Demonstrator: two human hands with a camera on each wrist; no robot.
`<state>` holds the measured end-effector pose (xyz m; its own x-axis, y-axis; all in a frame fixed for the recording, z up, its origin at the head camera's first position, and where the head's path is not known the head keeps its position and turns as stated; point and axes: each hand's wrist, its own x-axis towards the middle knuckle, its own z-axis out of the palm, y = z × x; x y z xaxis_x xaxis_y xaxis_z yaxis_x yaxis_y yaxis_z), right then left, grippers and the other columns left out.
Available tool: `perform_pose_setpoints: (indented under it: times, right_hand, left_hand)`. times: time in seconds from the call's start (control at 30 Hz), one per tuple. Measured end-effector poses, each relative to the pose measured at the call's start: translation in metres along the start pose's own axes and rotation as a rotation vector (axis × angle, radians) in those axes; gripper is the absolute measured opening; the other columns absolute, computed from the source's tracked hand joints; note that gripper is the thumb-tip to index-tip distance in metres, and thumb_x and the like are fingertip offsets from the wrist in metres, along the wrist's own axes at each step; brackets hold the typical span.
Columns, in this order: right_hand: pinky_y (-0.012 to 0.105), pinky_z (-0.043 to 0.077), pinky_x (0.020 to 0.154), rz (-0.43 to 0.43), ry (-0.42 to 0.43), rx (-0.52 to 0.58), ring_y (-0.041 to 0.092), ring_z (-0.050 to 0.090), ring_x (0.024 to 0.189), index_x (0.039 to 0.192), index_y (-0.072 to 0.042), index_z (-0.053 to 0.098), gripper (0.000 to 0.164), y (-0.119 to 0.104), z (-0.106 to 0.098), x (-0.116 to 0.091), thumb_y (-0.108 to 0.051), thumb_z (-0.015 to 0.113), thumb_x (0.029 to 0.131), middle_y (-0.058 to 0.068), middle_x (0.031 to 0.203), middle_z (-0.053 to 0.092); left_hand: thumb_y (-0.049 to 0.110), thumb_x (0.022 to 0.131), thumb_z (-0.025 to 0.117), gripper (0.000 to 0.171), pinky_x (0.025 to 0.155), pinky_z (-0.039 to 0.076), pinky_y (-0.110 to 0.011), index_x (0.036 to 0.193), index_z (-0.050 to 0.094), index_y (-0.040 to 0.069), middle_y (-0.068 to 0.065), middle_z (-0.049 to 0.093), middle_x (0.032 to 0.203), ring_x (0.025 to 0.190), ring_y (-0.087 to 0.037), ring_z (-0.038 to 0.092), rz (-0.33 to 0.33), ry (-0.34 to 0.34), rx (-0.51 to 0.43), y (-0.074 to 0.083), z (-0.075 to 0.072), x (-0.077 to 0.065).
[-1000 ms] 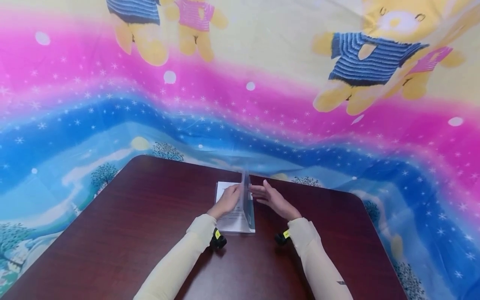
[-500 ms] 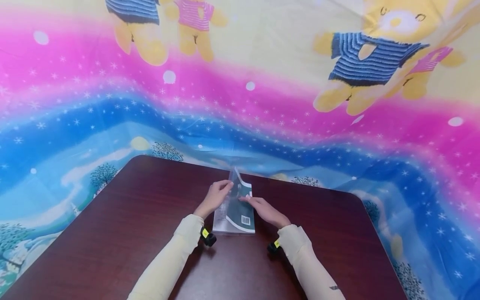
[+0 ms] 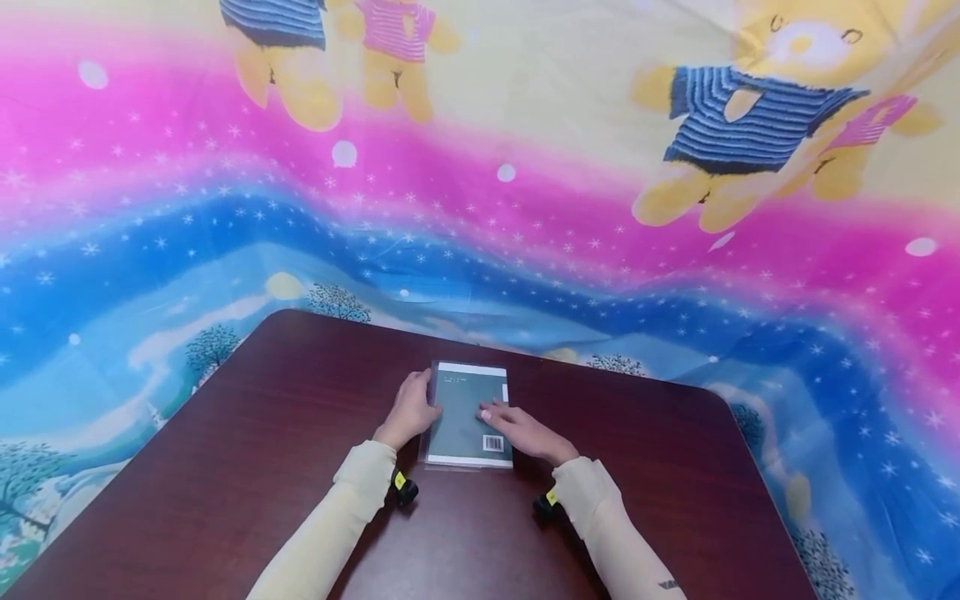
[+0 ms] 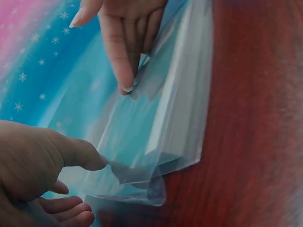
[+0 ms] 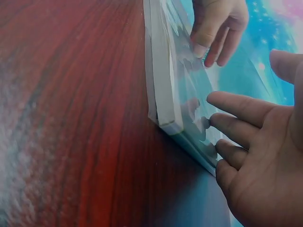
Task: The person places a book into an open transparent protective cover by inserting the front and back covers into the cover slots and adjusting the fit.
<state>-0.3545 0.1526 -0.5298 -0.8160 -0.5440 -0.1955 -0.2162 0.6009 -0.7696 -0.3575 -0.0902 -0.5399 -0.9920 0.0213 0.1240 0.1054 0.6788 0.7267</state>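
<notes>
A thin book (image 3: 467, 408) with a grey-green cover, white bands and a barcode lies flat on the table, a clear plastic book cover (image 4: 189, 94) around it. My left hand (image 3: 408, 408) is at the book's left edge, its thumb touching the plastic on top and its other fingers along the side. In the left wrist view a loose plastic flap sticks out under that thumb. My right hand (image 3: 523, 427) rests its fingertips on the right half of the book, fingers mostly straight, as the right wrist view also shows. Both palms are off the book.
The dark red-brown table (image 3: 300, 467) has rounded far corners. Behind it hangs a printed cloth (image 3: 525, 217) with bears and snowflakes. A small black wrist camera (image 3: 406, 490) sits on the left wrist, another wrist camera (image 3: 543, 504) on the right.
The lifted cover with its clear plastic, upright a second ago and half lowered after that, now lies flat over the white pages. My left hand has moved left to the book's edge.
</notes>
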Motion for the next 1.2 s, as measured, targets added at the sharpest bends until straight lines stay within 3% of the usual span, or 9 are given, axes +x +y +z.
perform_pose_setpoints:
  times: [0.1,0.2,0.37,0.53,0.7,1.2]
  right_hand:
    - [0.060,0.020,0.123,-0.042,-0.004,-0.025,0.034,0.014,0.157,0.156,-0.012,0.043,0.061,0.001,0.001,0.000,-0.049,0.045,0.107,0.013,0.166,0.029]
    - [0.058,0.022,0.123,-0.100,-0.007,-0.065,0.034,0.017,0.156,0.151,-0.008,0.049,0.056,0.003,0.001,0.000,-0.043,0.047,0.108,0.013,0.164,0.034]
    - [0.057,0.025,0.122,-0.156,-0.001,-0.148,0.034,0.021,0.155,0.148,-0.008,0.054,0.048,0.007,0.003,0.000,-0.031,0.056,0.105,0.011,0.162,0.038]
    - [0.058,0.027,0.121,-0.175,0.008,-0.214,0.035,0.023,0.155,0.150,-0.007,0.050,0.058,0.009,0.005,-0.003,-0.025,0.068,0.099,0.012,0.163,0.036]
    - [0.063,0.025,0.119,-0.204,-0.003,-0.231,0.041,0.014,0.155,0.153,-0.004,0.046,0.062,0.011,0.006,-0.009,-0.022,0.069,0.098,0.016,0.166,0.029]
    - [0.065,0.023,0.119,-0.164,0.019,-0.205,0.043,0.012,0.155,0.155,-0.002,0.041,0.067,0.012,0.001,-0.024,-0.023,0.069,0.098,0.019,0.167,0.025]
  left_hand:
    - [-0.001,0.086,0.074,0.064,0.111,0.043,-0.054,0.142,0.048,-0.015,-0.031,0.049,0.145,0.136,-0.044,0.048,0.011,-0.018,0.012,0.001,0.003,-0.005]
    - [0.003,0.091,0.070,0.056,0.113,0.040,-0.055,0.140,0.050,-0.016,-0.032,0.043,0.151,0.141,-0.045,0.043,0.031,-0.086,0.025,0.003,0.007,-0.009]
    - [0.014,0.098,0.064,0.060,0.121,0.027,-0.056,0.145,0.043,-0.016,-0.035,0.027,0.159,0.150,-0.047,0.025,0.066,-0.192,0.089,0.007,0.013,-0.013]
    - [0.018,0.100,0.061,0.067,0.123,0.020,-0.056,0.149,0.033,-0.018,-0.039,0.017,0.160,0.152,-0.051,0.014,0.125,-0.235,0.124,0.007,0.020,-0.014]
    - [0.018,0.101,0.058,0.071,0.123,0.014,-0.060,0.150,0.025,-0.022,-0.042,0.007,0.161,0.152,-0.053,0.003,0.148,-0.274,0.093,0.012,0.028,-0.017]
    - [0.026,0.104,0.058,0.075,0.125,0.016,-0.055,0.152,0.022,-0.019,-0.038,0.006,0.163,0.154,-0.050,0.002,0.170,-0.324,0.158,0.027,0.039,-0.011]
